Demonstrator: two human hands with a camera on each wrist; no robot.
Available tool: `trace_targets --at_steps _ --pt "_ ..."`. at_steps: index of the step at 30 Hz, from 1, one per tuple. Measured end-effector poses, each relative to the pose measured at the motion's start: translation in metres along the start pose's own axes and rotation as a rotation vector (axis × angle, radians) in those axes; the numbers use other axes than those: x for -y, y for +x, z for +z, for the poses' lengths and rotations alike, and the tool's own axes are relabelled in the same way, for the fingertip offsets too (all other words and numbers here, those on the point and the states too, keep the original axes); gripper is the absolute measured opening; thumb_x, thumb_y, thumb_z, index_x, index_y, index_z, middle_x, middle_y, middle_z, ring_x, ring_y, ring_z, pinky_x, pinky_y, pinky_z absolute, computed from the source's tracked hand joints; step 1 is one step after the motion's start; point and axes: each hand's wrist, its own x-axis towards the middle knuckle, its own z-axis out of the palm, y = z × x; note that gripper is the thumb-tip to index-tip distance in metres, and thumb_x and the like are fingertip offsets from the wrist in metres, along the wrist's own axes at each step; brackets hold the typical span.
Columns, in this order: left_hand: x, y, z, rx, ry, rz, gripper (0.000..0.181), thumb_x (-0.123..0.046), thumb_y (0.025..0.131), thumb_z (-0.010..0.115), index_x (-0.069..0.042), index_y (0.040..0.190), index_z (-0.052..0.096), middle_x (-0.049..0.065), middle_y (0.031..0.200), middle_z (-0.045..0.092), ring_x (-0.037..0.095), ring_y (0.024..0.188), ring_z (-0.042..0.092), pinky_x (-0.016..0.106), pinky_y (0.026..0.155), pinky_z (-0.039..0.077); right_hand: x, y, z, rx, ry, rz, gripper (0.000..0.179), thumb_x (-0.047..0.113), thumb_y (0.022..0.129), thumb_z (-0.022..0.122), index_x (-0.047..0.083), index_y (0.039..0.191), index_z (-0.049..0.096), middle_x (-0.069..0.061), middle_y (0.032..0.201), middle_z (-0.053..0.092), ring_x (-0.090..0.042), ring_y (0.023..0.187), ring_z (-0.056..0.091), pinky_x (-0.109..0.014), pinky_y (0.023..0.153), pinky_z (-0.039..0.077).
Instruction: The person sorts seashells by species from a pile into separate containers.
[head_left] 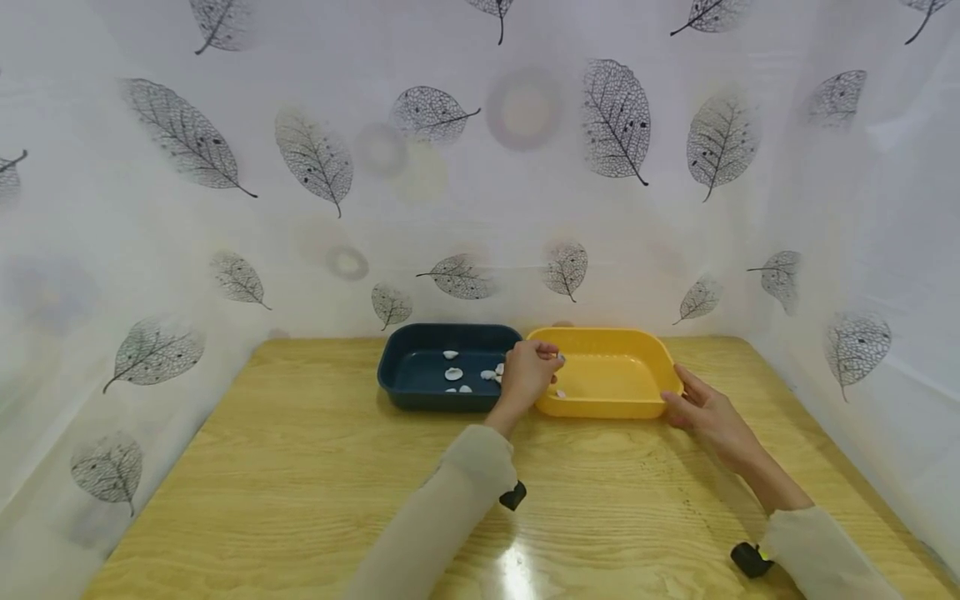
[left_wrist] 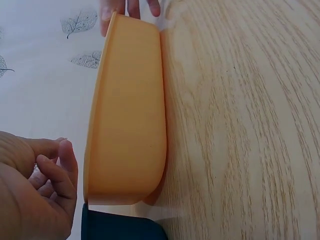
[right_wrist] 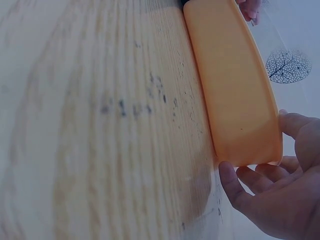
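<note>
Over the left end of the yellow tray (head_left: pixel 611 408), my left hand (head_left: pixel 525 375) pinches a small pale shell (head_left: pixel 561 357) between thumb and fingertips. In the left wrist view the left hand (left_wrist: pixel 42 185) is beside the tray's rim, its fingers largely hiding the shell. One small white shell (head_left: pixel 560 393) lies in the yellow tray near its front left. My right hand (head_left: pixel 712 417) grips that tray's right end; in the right wrist view, thumb and fingers spread around the end wall. Several white shells (head_left: pixel 453 375) lie in the dark blue tray (head_left: pixel 435 402), some partly behind the left hand.
Both trays stand side by side near the back of the wooden table (head_left: pixel 300 483). A white curtain (head_left: pixel 480 200) with a leaf print hangs behind and along both sides. Dark specks (right_wrist: pixel 122 107) mark the tabletop in front of the yellow tray.
</note>
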Motion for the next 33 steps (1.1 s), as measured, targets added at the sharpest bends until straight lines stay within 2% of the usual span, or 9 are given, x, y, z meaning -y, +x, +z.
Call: trace_targets --at_steps 6,10,15,20,25,27,29,31,33 --pt "0.005 0.003 0.003 -0.018 0.022 -0.006 0.013 -0.012 0.093 0.078 -0.007 0.105 0.079 0.0 0.084 0.074 0.012 0.059 0.069 0.023 0.057 0.055 0.0 0.001 0.002 0.006 0.0 -0.001 0.081 0.024 0.11 0.055 -0.002 0.163 0.0 -0.034 0.166 0.007 0.019 0.113 0.049 -0.024 0.091 0.057" --pt "0.007 0.003 0.004 -0.023 0.023 -0.004 0.017 -0.01 0.092 0.078 -0.004 0.109 0.078 0.001 0.083 0.075 0.017 0.063 0.072 0.024 0.06 0.055 0.0 0.001 0.003 0.008 -0.007 0.004 0.081 0.024 0.11 0.055 -0.001 0.164 0.0 -0.034 0.166 0.008 0.019 0.113 0.049 -0.024 0.091 0.056" --pt "0.01 0.003 0.001 -0.036 0.027 0.009 0.018 -0.012 0.093 0.078 -0.004 0.11 0.078 0.0 0.085 0.076 0.011 0.062 0.069 0.023 0.061 0.055 0.0 0.001 0.002 0.007 -0.007 0.005 0.08 0.024 0.11 0.055 0.0 0.164 0.0 -0.034 0.165 0.009 0.016 0.113 0.051 -0.025 0.091 0.057" --pt "0.013 0.0 -0.008 -0.042 0.018 0.041 0.017 -0.013 0.095 0.076 -0.004 0.11 0.078 0.001 0.086 0.075 0.01 0.062 0.068 0.022 0.059 0.054 0.0 0.002 0.001 0.003 -0.009 0.001 0.08 0.023 0.11 0.055 0.0 0.164 0.001 -0.034 0.166 0.009 0.017 0.112 0.051 -0.025 0.09 0.057" --pt "0.016 -0.006 -0.024 -0.03 0.074 0.1 0.018 -0.017 0.099 0.072 -0.007 0.114 0.077 0.0 0.094 0.074 0.009 0.075 0.066 0.022 0.065 0.054 -0.001 0.003 0.0 -0.004 -0.021 -0.004 0.081 0.024 0.109 0.055 -0.002 0.164 0.002 -0.034 0.166 0.008 0.017 0.113 0.05 -0.027 0.091 0.057" --pt "0.019 -0.01 -0.033 -0.022 0.11 0.153 0.021 -0.018 0.1 0.07 -0.008 0.118 0.076 0.0 0.1 0.075 0.01 0.082 0.066 0.024 0.071 0.055 -0.002 0.003 0.0 -0.009 -0.033 0.0 0.081 0.026 0.109 0.056 -0.002 0.164 0.003 -0.033 0.166 0.009 0.006 0.124 0.052 -0.026 0.092 0.057" --pt "0.023 -0.013 -0.042 -0.019 0.153 0.213 0.026 -0.02 0.101 0.07 -0.008 0.123 0.074 0.001 0.106 0.075 0.011 0.088 0.066 0.025 0.075 0.056 -0.001 0.003 0.0 -0.012 -0.048 0.003 0.082 0.027 0.109 0.057 -0.002 0.164 0.003 -0.032 0.166 0.009 -0.013 0.138 0.049 -0.022 0.093 0.055" --pt "0.029 -0.017 -0.052 -0.011 0.187 0.271 0.03 -0.022 0.102 0.069 -0.008 0.128 0.072 0.003 0.114 0.073 0.015 0.094 0.068 0.029 0.079 0.058 0.0 0.003 0.0 -0.015 -0.088 0.011 0.084 0.031 0.109 0.056 0.0 0.164 0.001 -0.031 0.167 0.01 -0.034 0.147 0.037 -0.018 0.095 0.051" --pt "0.034 -0.021 -0.06 -0.007 0.222 0.31 0.035 -0.025 0.103 0.068 -0.009 0.134 0.069 0.005 0.124 0.071 0.019 0.102 0.069 0.034 0.085 0.058 0.002 0.002 0.0 -0.018 -0.154 0.018 0.087 0.035 0.109 0.055 0.003 0.165 -0.003 -0.031 0.167 0.01 -0.048 0.149 0.023 -0.026 0.104 0.049"
